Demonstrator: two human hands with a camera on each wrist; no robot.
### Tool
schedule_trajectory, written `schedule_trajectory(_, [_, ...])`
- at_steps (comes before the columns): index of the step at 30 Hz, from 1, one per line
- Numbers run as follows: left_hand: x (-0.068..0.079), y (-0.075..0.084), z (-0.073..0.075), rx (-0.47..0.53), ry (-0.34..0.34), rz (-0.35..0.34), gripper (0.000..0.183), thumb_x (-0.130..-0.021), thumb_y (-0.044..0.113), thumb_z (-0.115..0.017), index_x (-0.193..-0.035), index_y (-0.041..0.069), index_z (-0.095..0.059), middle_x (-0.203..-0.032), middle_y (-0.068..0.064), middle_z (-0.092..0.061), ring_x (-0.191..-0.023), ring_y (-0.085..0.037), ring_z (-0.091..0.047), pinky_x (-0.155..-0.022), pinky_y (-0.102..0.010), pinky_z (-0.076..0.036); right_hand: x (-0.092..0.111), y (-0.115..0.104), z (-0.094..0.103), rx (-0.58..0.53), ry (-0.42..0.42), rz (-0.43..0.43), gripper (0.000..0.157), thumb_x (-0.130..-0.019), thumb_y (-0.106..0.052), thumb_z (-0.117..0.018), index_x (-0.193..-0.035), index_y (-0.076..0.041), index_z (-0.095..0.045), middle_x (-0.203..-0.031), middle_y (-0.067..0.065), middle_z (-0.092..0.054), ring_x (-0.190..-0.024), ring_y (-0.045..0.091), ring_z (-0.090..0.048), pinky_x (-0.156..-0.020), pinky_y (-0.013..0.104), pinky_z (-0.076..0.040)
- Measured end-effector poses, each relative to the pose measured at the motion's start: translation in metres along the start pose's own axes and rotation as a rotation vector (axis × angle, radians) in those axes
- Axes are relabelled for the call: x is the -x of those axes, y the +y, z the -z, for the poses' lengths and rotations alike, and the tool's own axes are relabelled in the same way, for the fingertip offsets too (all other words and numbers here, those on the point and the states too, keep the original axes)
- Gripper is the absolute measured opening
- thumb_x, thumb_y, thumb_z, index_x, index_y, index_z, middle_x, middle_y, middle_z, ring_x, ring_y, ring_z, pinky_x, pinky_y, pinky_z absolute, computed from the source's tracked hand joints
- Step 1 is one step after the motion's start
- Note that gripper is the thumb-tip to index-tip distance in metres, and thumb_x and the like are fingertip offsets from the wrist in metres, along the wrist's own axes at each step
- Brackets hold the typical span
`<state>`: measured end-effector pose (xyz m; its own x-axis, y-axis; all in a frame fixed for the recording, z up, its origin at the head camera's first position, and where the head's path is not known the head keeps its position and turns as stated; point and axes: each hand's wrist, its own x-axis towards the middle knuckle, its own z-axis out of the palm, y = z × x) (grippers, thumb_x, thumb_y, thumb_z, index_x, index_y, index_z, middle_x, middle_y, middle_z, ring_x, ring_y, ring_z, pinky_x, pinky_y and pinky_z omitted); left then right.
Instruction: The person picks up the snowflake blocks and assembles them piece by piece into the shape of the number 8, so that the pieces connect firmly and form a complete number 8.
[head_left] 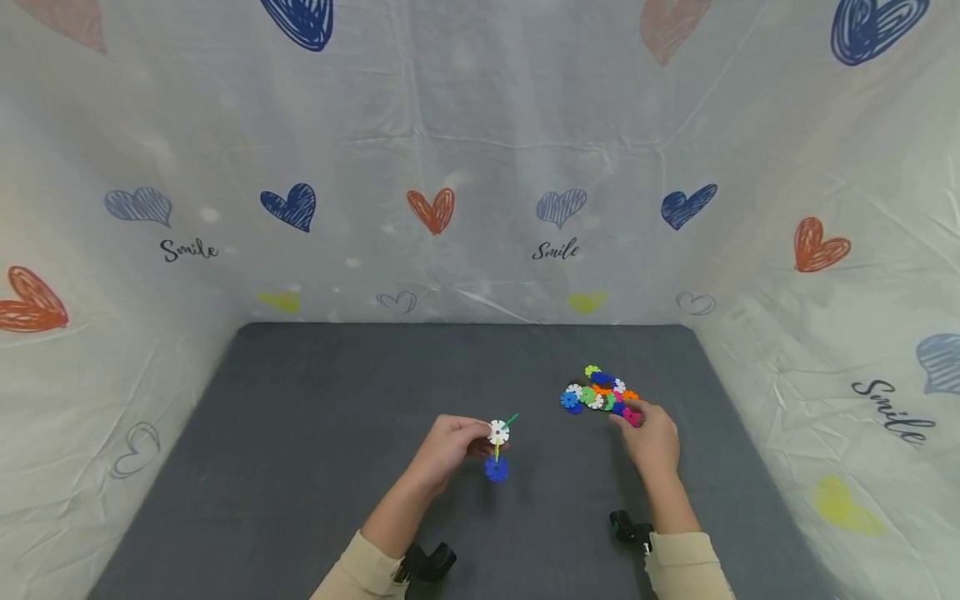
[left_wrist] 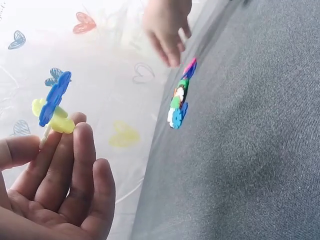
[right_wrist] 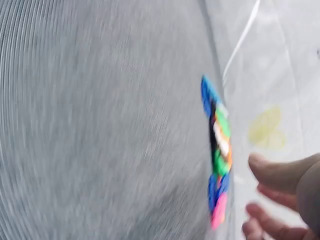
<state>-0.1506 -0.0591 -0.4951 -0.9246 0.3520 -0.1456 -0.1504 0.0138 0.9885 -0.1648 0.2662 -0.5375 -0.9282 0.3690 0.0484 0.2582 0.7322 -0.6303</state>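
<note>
My left hand [head_left: 448, 450] pinches a small joined group of notched plastic discs between thumb and fingers. In the head view a white disc [head_left: 498, 432] faces up, with a green disc [head_left: 512, 420] edge-on above it and a blue disc [head_left: 496, 469] below. A yellow disc [left_wrist: 61, 124] shows beside the blue one in the left wrist view. My right hand [head_left: 654, 437] hovers at the near right side of a pile of coloured discs [head_left: 597, 402]. Its thumb [right_wrist: 275, 172] and fingers are apart, holding nothing, in the right wrist view.
The pile lies flat on a dark grey cloth-covered table [head_left: 337, 392], right of centre. A pale curtain [head_left: 480, 167] printed with hearts hangs behind and at both sides. Black wrist cameras sit on both wrists.
</note>
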Motion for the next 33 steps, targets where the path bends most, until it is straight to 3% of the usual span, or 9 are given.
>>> schedule_trajectory(3, [-0.001, -0.001, 0.0, 0.012, 0.024, -0.008, 0.027, -0.098, 0.012, -0.059, -0.099, -0.01, -0.074, -0.091, -0.02, -0.077, -0.075, -0.014, -0.07, -0.076, -0.03, -0.058, -0.004, 0.012, 0.001, 0.038, -0.046, -0.047, 0.047, -0.091, -0.022, -0.076, -0.127, 0.006, -0.063, -0.121, 0.03, -0.062, -0.109, 0.045, -0.057, -0.093, 0.06, -0.046])
schedule_trajectory(6, [-0.001, 0.0, 0.0, 0.026, 0.053, -0.009, 0.025, -0.097, 0.01, -0.059, -0.099, -0.011, -0.073, -0.091, -0.021, -0.076, -0.076, -0.016, -0.07, -0.075, -0.03, -0.058, -0.006, 0.019, -0.001, 0.028, -0.08, -0.062, 0.039, -0.092, -0.018, -0.075, -0.121, 0.007, -0.064, -0.114, 0.028, -0.065, -0.102, 0.043, -0.06, -0.087, 0.055, -0.049])
schedule_trajectory(9, [-0.002, 0.0, -0.002, 0.023, 0.089, -0.009, 0.025, -0.097, 0.009, -0.058, -0.098, -0.01, -0.074, -0.091, -0.022, -0.076, -0.077, -0.018, -0.07, -0.075, -0.031, -0.057, -0.007, 0.024, -0.005, 0.005, -0.053, -0.069, 0.027, -0.093, -0.017, -0.074, -0.107, 0.004, -0.067, -0.102, 0.023, -0.068, -0.091, 0.037, -0.062, -0.078, 0.049, -0.05])
schedule_trajectory(11, [-0.003, -0.001, -0.002, 0.022, 0.114, -0.009, 0.024, -0.096, 0.009, -0.059, -0.098, -0.01, -0.074, -0.089, -0.02, -0.076, -0.077, -0.02, -0.071, -0.074, -0.031, -0.057, -0.007, 0.027, -0.007, -0.013, -0.009, -0.081, 0.027, -0.092, -0.02, -0.075, -0.101, 0.003, -0.065, -0.096, 0.021, -0.068, -0.085, 0.035, -0.061, -0.073, 0.046, -0.049])
schedule_trajectory(16, [-0.002, -0.003, -0.003, 0.03, 0.166, 0.008, 0.022, -0.096, 0.011, -0.06, -0.092, -0.008, -0.071, -0.083, -0.013, -0.075, -0.078, -0.026, -0.072, -0.076, -0.035, -0.056, -0.009, 0.031, -0.008, -0.022, 0.034, -0.066, 0.04, -0.093, -0.026, -0.074, -0.114, 0.005, -0.06, -0.101, 0.025, -0.064, -0.09, 0.039, -0.06, -0.078, 0.052, -0.047])
schedule_trajectory(20, [0.0, -0.002, -0.003, 0.016, 0.18, 0.02, 0.027, -0.098, 0.019, -0.065, -0.09, -0.006, -0.071, -0.079, -0.009, -0.073, -0.08, -0.028, -0.071, -0.077, -0.037, -0.055, -0.01, 0.033, -0.008, -0.006, 0.028, -0.07, 0.035, -0.093, -0.025, -0.074, -0.112, 0.004, -0.066, -0.104, 0.024, -0.066, -0.093, 0.039, -0.06, -0.079, 0.053, -0.047])
schedule_trajectory(25, [0.0, -0.004, -0.003, -0.027, 0.242, 0.007, 0.031, -0.095, 0.026, -0.071, -0.091, -0.004, -0.076, -0.077, -0.002, -0.066, -0.075, -0.022, -0.059, -0.07, -0.033, -0.048, -0.008, 0.026, -0.005, -0.071, 0.087, -0.126, 0.024, -0.092, -0.029, -0.076, -0.099, -0.006, -0.073, -0.092, 0.013, -0.074, -0.083, 0.03, -0.06, -0.067, 0.038, -0.042])
schedule_trajectory(29, [0.001, -0.007, -0.001, -0.067, 0.266, 0.002, 0.03, -0.095, 0.028, -0.072, -0.09, -0.001, -0.077, -0.077, 0.0, -0.062, -0.074, -0.017, -0.053, -0.069, -0.032, -0.046, -0.003, 0.011, -0.004, -0.174, 0.1, -0.071, 0.026, -0.09, -0.033, -0.078, -0.097, -0.008, -0.076, -0.091, 0.012, -0.077, -0.085, 0.026, -0.064, -0.071, 0.034, -0.043])
schedule_trajectory(33, [0.0, -0.009, -0.001, -0.088, 0.241, 0.005, 0.031, -0.097, 0.032, -0.069, -0.091, 0.002, -0.074, -0.076, 0.0, -0.059, -0.066, -0.015, -0.052, -0.063, -0.029, -0.046, 0.006, -0.013, -0.006, -0.336, 0.085, -0.012, 0.03, -0.088, -0.034, -0.08, -0.098, -0.006, -0.076, -0.088, 0.013, -0.076, -0.071, 0.017, -0.067, -0.065, 0.026, -0.049])
